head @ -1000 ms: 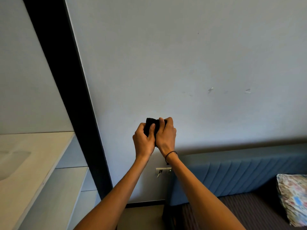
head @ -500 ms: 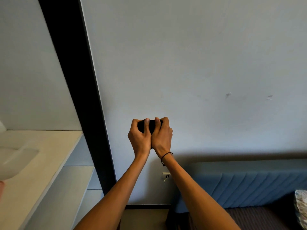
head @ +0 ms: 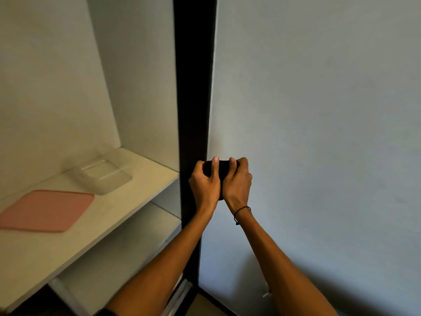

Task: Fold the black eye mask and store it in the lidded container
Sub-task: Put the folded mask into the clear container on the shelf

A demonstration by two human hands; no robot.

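The black eye mask [head: 222, 168] is bunched into a small bundle, held in the air in front of a dark vertical post. My left hand [head: 205, 184] and my right hand [head: 238, 183] press side by side around it, fingers curled over its top, so most of the mask is hidden. On the white shelf to the left stands a clear plastic container [head: 102, 176] with no lid on it. A flat pink lid [head: 45, 209] lies on the same shelf in front of the container, nearer to me.
The white shelf [head: 127, 215] has a lower shelf [head: 127, 245] beneath it. A dark vertical post [head: 193, 87] separates the shelving from a plain grey wall [head: 319, 133] on the right. A thin black band circles my right wrist.
The view has swung left, bringing the shelf, the clear container and the pink lid into sight and losing the blue headboard. Both hands stay closed around the mask.
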